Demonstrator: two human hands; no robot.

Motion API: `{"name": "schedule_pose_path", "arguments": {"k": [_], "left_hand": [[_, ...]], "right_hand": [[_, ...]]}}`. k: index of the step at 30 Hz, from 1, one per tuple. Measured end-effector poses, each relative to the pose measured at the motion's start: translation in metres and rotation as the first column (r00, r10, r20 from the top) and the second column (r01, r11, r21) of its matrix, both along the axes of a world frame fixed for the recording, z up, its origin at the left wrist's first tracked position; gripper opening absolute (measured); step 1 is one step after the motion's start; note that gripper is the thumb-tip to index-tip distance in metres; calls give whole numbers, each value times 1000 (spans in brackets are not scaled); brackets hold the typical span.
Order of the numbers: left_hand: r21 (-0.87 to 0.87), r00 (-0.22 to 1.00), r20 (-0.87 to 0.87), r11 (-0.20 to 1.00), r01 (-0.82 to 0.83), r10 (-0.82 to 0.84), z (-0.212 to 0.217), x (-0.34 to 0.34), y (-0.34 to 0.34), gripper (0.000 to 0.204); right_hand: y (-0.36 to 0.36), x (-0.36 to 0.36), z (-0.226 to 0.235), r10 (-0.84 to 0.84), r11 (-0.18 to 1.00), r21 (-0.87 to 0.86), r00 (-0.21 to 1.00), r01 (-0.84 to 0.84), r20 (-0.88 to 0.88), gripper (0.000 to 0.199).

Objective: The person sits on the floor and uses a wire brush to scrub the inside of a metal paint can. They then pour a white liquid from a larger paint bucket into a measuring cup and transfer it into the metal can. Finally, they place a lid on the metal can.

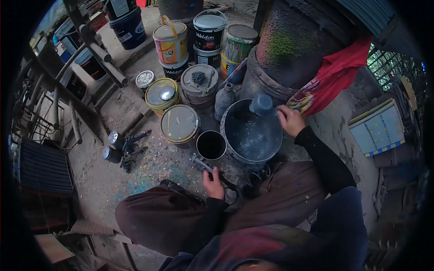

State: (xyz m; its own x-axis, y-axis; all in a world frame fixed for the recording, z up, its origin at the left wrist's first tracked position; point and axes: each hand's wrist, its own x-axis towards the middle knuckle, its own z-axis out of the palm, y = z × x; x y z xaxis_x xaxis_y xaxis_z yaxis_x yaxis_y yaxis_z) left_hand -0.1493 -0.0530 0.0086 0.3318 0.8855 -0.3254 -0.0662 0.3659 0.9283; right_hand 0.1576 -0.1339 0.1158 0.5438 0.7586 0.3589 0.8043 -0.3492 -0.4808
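Your right hand (pixel 294 121) is the nearer one to the blurred grey cup (pixel 261 105), which lies just left of and slightly beyond its fingers, held above the far right part of the wide bucket (pixel 254 161); the fingers are closed at the cup's side, but its long axis cannot be told. Your left hand (pixel 214 186) lies lower and well apart, fingers curled round a grey rod (pixel 202 164) just below the dark can (pixel 211 158).
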Motion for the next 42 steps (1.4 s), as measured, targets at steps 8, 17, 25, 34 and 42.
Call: {"name": "schedule_pose_path", "arguments": {"k": [8,17,25,34,42], "left_hand": [[195,990,59,974,113,-126,7,-6,-3,23],[321,995,-32,942,102,-97,13,-12,0,56],[503,864,-250,704,501,-436,-10,-46,5,18],[739,671,-153,367,565,-725,70,-17,-9,28],[530,595,-104,462,711,-797,61,-15,-16,31]], "right_hand": [[-17,-2,2,-47,881,-459,988,111,148,20],[-39,-9,-23,-74,772,-627,994,108,80,19],[-50,-11,-47,-29,754,-656,1000,22,1,17],[-53,-20,-56,-61,854,-521,994,3,-94,18],[-52,-22,-39,-80,772,-629,996,93,50,16]]}}
